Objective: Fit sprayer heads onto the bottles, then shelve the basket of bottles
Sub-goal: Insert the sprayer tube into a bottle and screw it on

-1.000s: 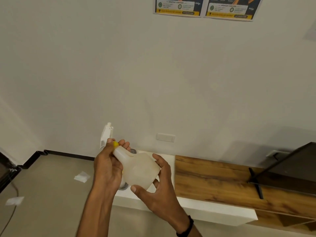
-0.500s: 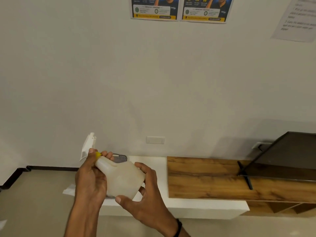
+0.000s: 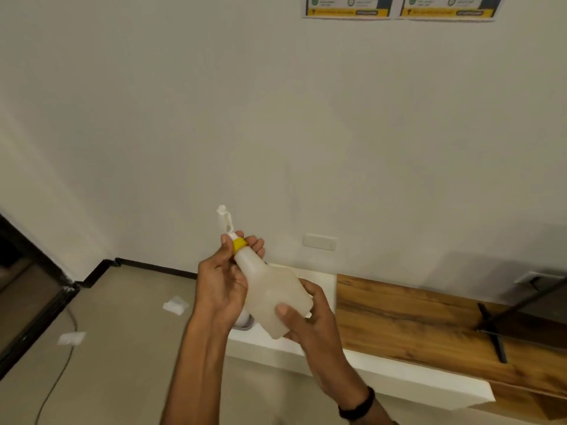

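So here's where this one stands: 1 bottle is mid-fit, and nothing's been shelved as far as I can see.

The translucent white plastic bottle (image 3: 273, 289) is up in the air in front of the wall, tilted with its neck pointing up and to the left, held between both hands above the near end of the white ledge (image 3: 399, 375). The white trigger sprayer head (image 3: 225, 220) sits on top of the neck, with the yellow screw collar (image 3: 239, 244) right at the joint. The left hand (image 3: 221, 283) has its fingers and thumb curled round that collar and the neck, pinching it, which looks to me like a tightening twist in progress. The right hand (image 3: 310, 320), the one with the black wristband (image 3: 357, 404), wraps the fat bottom end of the bottle, thumb pressed flat on the front, holding it steady.

My read: the head is seated on this bottle, but I can't tell if the collar is screwed all the way down. It needs to end up snug and straight.

What's left: finishing this one, any other bottles, then the whole basket-to-shelf part. Just below the hands there's a grey-and-white rounded thing (image 3: 245, 322) on the ledge. It could be the basket or another bottle, but it's mostly hidden, so I'm not calling it. No other bottles or loose sprayer heads are visible from this angle.

Next to the ledge is a wood-grain cabinet top (image 3: 414, 326).
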